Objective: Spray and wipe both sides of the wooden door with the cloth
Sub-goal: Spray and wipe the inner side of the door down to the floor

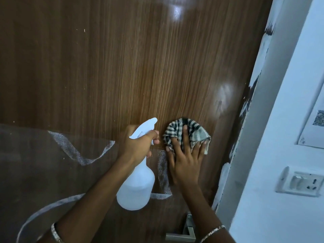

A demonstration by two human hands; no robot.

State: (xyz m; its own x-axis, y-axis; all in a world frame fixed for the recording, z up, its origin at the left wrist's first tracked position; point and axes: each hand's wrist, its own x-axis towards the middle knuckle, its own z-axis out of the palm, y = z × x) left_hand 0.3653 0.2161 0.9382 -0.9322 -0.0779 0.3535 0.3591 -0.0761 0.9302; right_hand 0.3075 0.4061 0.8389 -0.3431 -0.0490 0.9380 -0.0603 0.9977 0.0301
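Door: the brown wood-grained door (122,67) filled my view.
Cloth: the bunched black-and-white checked cloth (191,130) lay against the door, under my fingertips and just right of the nozzle.
Right hand (185,162): my fingers were spread straight, pressing the cloth flat.
Left hand (136,144): it was curled round the neck of the translucent white plastic spray bottle (135,186), which stood upright.
Next: I judged that the wiping would run upward over the door.

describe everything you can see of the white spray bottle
The translucent white plastic spray bottle has a rounded body, a narrow neck and a white trigger head whose nozzle points up at the brown wooden door. The left hand grips its neck. It hangs roughly upright, just left of the black-and-white checked cloth. Fill level unclear.
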